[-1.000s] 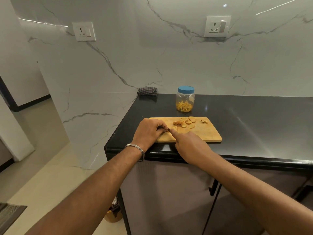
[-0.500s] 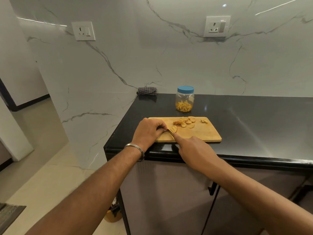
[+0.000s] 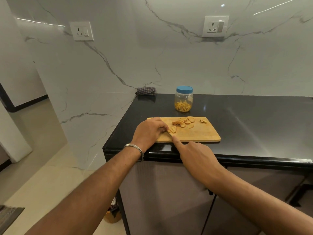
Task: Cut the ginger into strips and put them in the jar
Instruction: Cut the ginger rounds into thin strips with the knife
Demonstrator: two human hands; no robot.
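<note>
A wooden board [image 3: 194,134] lay near the front edge of a black counter [image 3: 245,119]. On its far part a loose pile of ginger slices [image 3: 185,122] was spread, with one small scrap [image 3: 203,121] lying apart to the right. A smaller piece of ginger [image 3: 173,129] lay at the board's left part, and the fingers of the left hand [image 3: 149,132] were curled down beside it, touching or pinching it; which could not be told. A bangle [image 3: 135,150] was worn on the left wrist. The right hand [image 3: 194,154] was clenched round a knife [image 3: 168,132], the forefinger stretched along the back of the blade; only a short length of blade was seen, set against the piece, and the handle was hidden in the fist. Behind the board stood the jar [image 3: 184,99], upright, its blue lid on, with strips [image 3: 183,106] heaped at its bottom. A checked cloth [image 3: 146,91] lay at the counter's far left corner, against the marble wall [image 3: 169,56]. Two sockets [image 3: 81,31] were set in that wall.
</note>
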